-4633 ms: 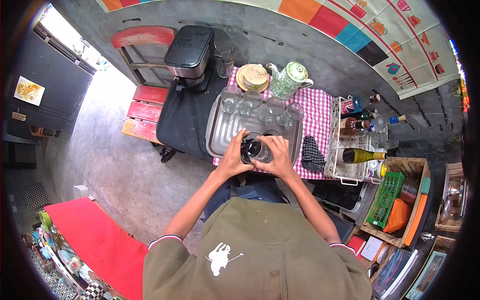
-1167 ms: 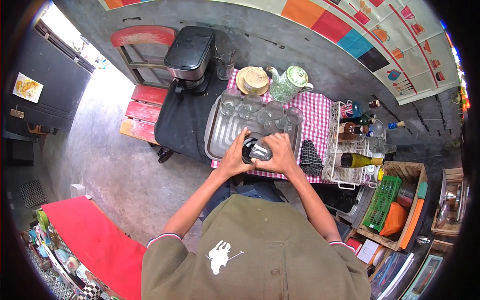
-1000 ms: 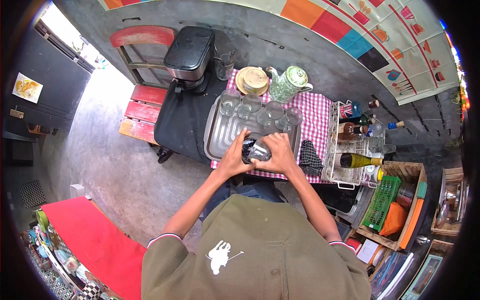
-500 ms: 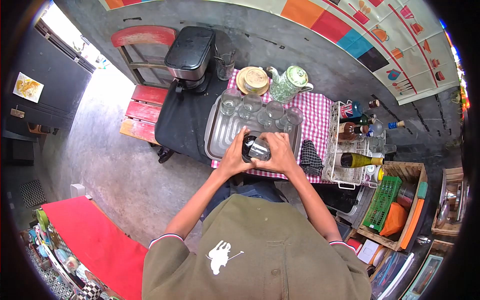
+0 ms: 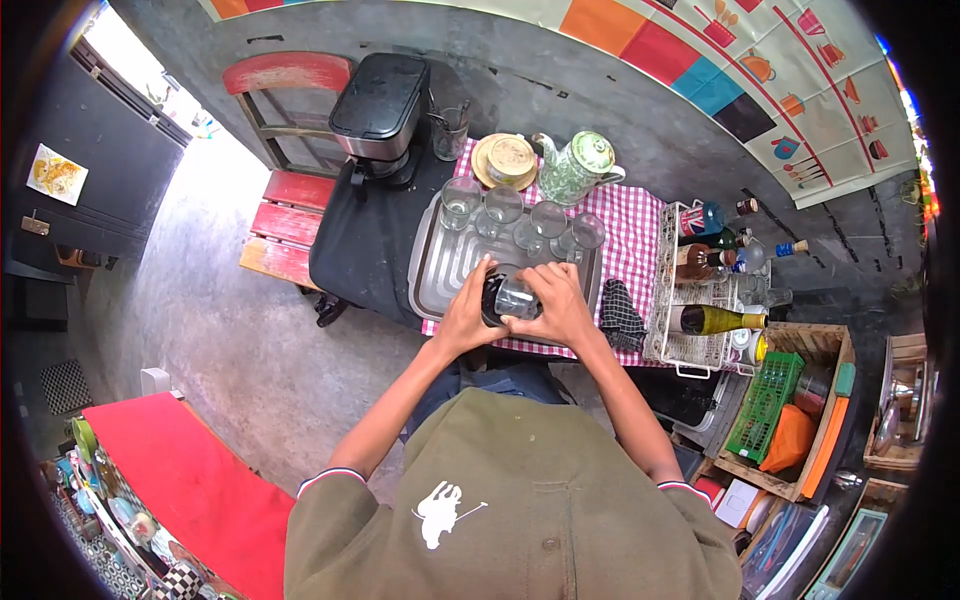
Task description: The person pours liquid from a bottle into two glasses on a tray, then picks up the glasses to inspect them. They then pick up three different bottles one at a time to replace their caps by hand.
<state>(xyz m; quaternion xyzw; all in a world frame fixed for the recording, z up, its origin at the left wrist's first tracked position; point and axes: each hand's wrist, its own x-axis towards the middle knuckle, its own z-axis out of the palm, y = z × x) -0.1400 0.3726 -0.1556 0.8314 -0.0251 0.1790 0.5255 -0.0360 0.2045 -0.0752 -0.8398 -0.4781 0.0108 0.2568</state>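
My left hand curls around a dark, shiny round thing over the near part of the grey metal tray. Pressed against its right side is a clear drinking glass, lying tilted in the grip of my right hand. I cannot tell whether the dark part and the glass are one piece. Several clear glasses stand in a row along the tray's far side. Right of my right hand, a black checked cloth lies bunched on the pink-and-white checked tablecloth.
Behind the tray are a green patterned teapot and a cup on a saucer. A black coffee maker stands left of a glass jar. At right, a white wire rack holds bottles, beside a wooden crate.
The glass and dark thing between my hands have turned slightly, the glass's outline shifting a little. Both hands stay in nearly the same place over the tray.
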